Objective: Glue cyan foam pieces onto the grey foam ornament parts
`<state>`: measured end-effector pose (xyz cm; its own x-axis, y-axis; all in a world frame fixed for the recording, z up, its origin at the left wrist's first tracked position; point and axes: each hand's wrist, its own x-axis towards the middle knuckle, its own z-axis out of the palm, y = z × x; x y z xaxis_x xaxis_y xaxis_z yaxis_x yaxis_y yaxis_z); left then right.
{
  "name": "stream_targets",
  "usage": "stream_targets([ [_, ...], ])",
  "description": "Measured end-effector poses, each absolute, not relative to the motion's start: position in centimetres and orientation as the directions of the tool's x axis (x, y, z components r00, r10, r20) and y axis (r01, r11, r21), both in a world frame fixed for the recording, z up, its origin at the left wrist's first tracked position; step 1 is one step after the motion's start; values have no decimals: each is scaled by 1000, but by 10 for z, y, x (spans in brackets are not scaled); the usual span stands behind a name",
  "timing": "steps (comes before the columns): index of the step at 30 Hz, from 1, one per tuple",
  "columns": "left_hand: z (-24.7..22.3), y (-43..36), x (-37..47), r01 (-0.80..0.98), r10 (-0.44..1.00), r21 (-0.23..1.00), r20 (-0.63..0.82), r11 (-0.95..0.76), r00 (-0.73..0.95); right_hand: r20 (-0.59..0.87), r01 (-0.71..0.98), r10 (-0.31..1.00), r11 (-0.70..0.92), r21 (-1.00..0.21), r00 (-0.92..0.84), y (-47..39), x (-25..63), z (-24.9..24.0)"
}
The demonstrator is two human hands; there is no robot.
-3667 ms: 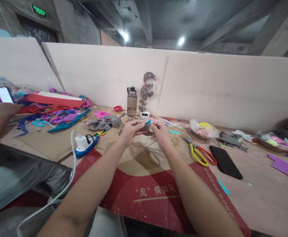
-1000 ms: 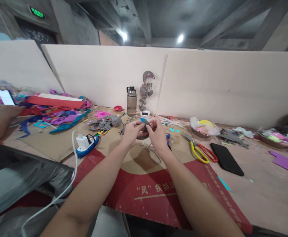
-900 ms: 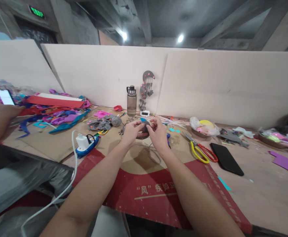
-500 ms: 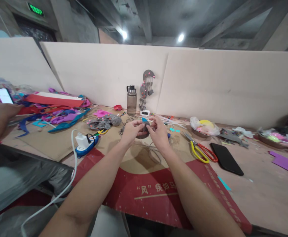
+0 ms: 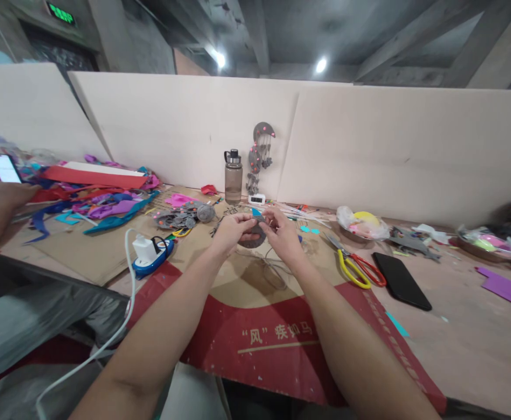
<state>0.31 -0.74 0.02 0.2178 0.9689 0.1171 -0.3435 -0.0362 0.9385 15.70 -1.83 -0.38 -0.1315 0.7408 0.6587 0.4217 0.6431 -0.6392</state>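
Between my two hands, above the brown paper, is a rounded grey felt piece [image 5: 252,240] with a small blue scrap [image 5: 256,213] at its top edge. My left hand [image 5: 233,232] pinches the grey piece from the left. On its right side, the fingers of my right hand [image 5: 280,232] are closed on it too. My fingers hide part of the piece. Below the hands a thin grey cord [image 5: 277,274] lies in loops on the paper. Small cut blue pieces [image 5: 309,230] lie to the right of my right hand.
Scissors [image 5: 355,265] with yellow and red handles and a black phone [image 5: 401,281] lie at right. A bottle [image 5: 233,178] stands behind. Grey felt pieces [image 5: 181,216] and a blue power strip [image 5: 153,262] are at left. Another person's hand [image 5: 4,195] is at far left.
My hands stay in nearly the same place. The grey piece is turned slightly, and more of its lower left part shows below my left fingers.
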Motion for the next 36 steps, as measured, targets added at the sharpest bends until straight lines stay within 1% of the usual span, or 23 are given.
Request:
stream_targets([
  [3, 0, -6, 2, -343, 966, 939, 97, -10, 240, 648, 410, 745, 646, -644, -156, -20, 157, -2],
  [8, 0, -5, 0, -330, 960, 944, 73, 22, 272, 666, 430, 721, 671, -604, -189, -23, 159, 0],
  [14, 1, -6, -1, -334, 956, 942, 56, 45, 287, 683, 414, 710, 682, -603, -173, -24, 158, -2],
  [17, 2, -6, -1, -339, 953, 939, 48, 59, 298, 684, 434, 707, 681, -589, -180, -24, 158, -3],
  [20, 2, -5, -2, -345, 952, 937, 53, 57, 302, 681, 438, 711, 676, -592, -177, -23, 158, -5],
  [26, 2, -5, -2, -343, 954, 938, 65, 41, 292, 679, 371, 718, 678, -635, -150, -22, 157, -8],
  [36, 3, -7, -1, -350, 954, 936, 69, 38, 290, 706, 366, 692, 702, -611, -150, -20, 157, -8],
])
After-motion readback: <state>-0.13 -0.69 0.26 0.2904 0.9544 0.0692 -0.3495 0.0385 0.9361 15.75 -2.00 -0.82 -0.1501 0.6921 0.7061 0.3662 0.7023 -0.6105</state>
